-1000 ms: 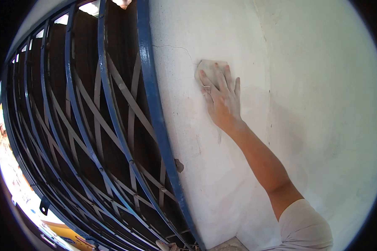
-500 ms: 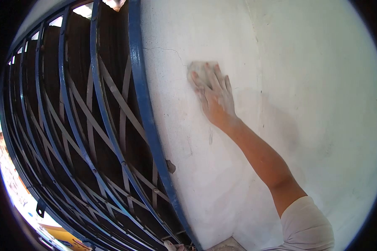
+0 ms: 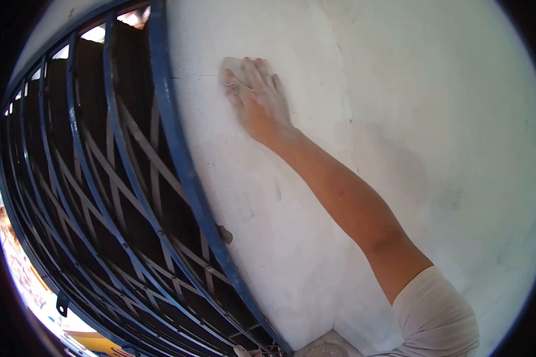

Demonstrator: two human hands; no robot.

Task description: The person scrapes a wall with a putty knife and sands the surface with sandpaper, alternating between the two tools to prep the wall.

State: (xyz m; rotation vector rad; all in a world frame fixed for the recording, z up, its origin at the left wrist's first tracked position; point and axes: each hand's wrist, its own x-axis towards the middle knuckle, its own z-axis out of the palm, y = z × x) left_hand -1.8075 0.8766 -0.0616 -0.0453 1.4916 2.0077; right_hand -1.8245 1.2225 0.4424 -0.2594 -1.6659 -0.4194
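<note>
My right hand (image 3: 259, 98), dusted with white powder, presses palm-down against a pale painted wall (image 3: 315, 238). Under its fingers is a small pale sheet that looks like sandpaper (image 3: 231, 64), held flat to the surface; most of it is hidden by the hand. The thumb lies on the left side and the fingertips point upward. A thin crack (image 3: 193, 76) runs from the gate frame toward the sheet. My left hand is out of the picture.
A blue folding metal gate (image 3: 171, 119) with crossed grey slats fills the left side. Its frame borders the wall, where a chipped hole (image 3: 224, 234) shows. A pale ledge or block (image 3: 327, 345) is at the bottom. Yellow shows beyond the gate at lower left.
My right hand has slid up and left along the wall with the sheet, closer to the gate. The view has shifted slightly, so the gate sits a little farther left.
</note>
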